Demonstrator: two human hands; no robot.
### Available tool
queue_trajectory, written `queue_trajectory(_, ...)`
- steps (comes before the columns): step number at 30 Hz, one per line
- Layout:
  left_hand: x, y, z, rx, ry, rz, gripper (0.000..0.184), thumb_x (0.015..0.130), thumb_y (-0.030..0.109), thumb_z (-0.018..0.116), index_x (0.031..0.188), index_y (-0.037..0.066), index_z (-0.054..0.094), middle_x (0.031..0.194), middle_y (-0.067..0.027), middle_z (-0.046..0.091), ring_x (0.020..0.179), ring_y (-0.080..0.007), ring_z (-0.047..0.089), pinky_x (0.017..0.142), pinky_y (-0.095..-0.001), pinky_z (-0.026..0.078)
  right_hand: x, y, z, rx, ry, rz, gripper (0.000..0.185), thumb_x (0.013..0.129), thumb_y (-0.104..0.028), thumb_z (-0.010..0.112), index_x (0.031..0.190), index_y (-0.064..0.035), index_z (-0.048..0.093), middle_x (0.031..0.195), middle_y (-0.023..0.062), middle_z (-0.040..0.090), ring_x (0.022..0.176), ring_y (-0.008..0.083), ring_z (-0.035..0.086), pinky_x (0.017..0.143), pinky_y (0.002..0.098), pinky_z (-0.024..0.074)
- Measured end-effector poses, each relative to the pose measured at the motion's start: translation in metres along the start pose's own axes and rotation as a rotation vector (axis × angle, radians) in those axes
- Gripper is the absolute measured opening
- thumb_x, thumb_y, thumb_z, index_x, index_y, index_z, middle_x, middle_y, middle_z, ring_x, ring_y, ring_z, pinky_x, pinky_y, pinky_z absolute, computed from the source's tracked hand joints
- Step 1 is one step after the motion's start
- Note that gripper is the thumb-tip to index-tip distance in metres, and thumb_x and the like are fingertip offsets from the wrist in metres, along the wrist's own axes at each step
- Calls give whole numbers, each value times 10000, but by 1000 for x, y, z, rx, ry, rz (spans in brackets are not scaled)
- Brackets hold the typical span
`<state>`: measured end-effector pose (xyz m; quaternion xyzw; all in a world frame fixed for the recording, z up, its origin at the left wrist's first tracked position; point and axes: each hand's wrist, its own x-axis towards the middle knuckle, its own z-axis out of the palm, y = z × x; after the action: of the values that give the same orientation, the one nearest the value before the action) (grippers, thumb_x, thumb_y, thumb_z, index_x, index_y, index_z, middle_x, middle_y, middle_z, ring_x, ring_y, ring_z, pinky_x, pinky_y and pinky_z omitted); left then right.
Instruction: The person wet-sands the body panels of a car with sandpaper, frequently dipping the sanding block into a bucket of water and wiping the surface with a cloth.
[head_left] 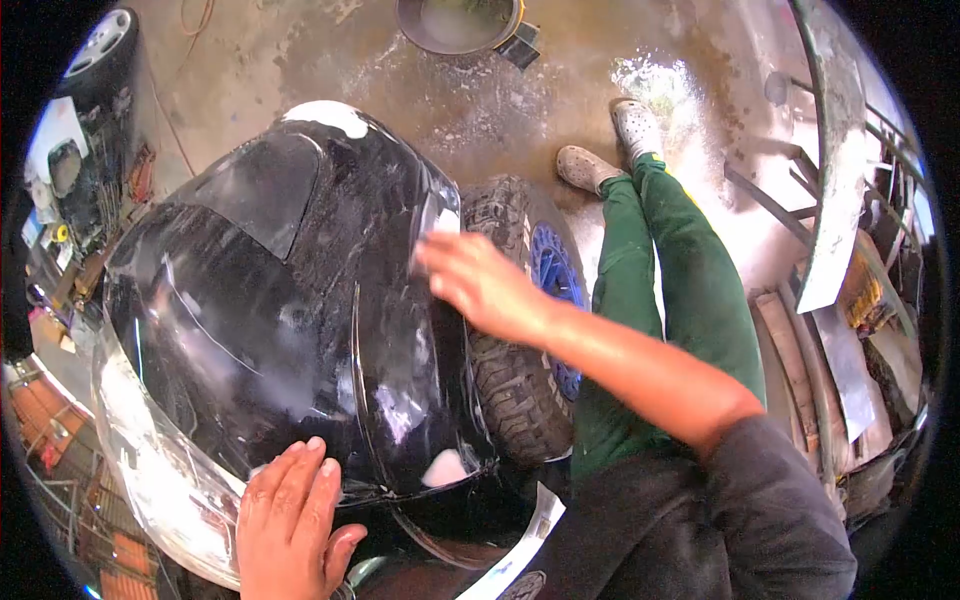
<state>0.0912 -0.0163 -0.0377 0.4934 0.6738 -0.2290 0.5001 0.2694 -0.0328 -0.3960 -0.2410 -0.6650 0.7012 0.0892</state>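
A black car hood and fender (390,370) fill the left and middle of the view, wet and scuffed, with pale patches on the paint. My right hand (480,285) is on the fender above the wheel, its fingers bent together and blurred at the tips. Something thin and greyish seems to be under those fingertips, too smeared to name. My left hand (290,520) lies flat on the near edge of the hood, fingers extended and holding nothing. Beside the fender is a knobby tire (505,385) with a blue rim (556,265).
A bucket (450,25) of cloudy water stands on the wet concrete floor (560,90). My legs in green trousers (690,260) are close beside the tire. Metal panels (838,200) and bars lean at the right. Another wheel (100,45) is at the upper left.
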Motion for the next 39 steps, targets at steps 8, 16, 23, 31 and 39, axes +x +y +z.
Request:
queue_trajectory(8, 1, 0, -8, -44, -4, -80, 651, 949, 318, 663, 1482, -12, 489, 1473, -250, 543, 1303, -460, 547, 1097, -531, 423, -10, -21, -5, 3, -77, 151, 436, 1048, -260, 574, 1422, -37, 580, 1476, 228, 533, 1398, 397, 473, 1177, 496, 384)
queue_trajectory(16, 3, 2, -11, -50, -25, -113, 637, 953, 282, 646, 1493, -13, 482, 1478, -244, 542, 1290, -458, 550, 1108, -515, 422, -6, -31, -10, -24, -79, 116, 427, 988, -170, 652, 1389, -34, 601, 1439, 235, 556, 1340, 420, 521, 1164, 484, 405)
queue_trajectory(23, 0, 4, -10, 21, -14, -175, 671, 898, 203, 720, 1490, -3, 481, 1477, -216, 545, 1266, -437, 559, 1083, -503, 437, 54, 34, 5, -25, -2, 282, 380, 1007, -204, 591, 1313, 20, 615, 1326, 251, 604, 1290, 407, 555, 1126, 473, 431)
queue_trajectory(31, -3, -9, -3, 70, 234, -118, 590, 909, 210, 732, 1436, 33, 536, 1172, -171, 662, 1037, -358, 642, 899, -458, 528, 14, -4, 2, -2, -7, 227, 436, 976, -190, 626, 1357, 20, 599, 1317, 294, 605, 1234, 448, 579, 1083, 477, 460)
queue_trajectory(39, -11, -29, 8, 89, 443, -129, 492, 965, 294, 691, 1391, 71, 588, 926, -148, 704, 812, -371, 700, 694, -475, 565, 76, -107, -163, 48, 62, 406, 682, 903, -387, 777, 1354, 85, 580, 1315, 265, 651, 1227, 351, 624, 1066, 433, 472)
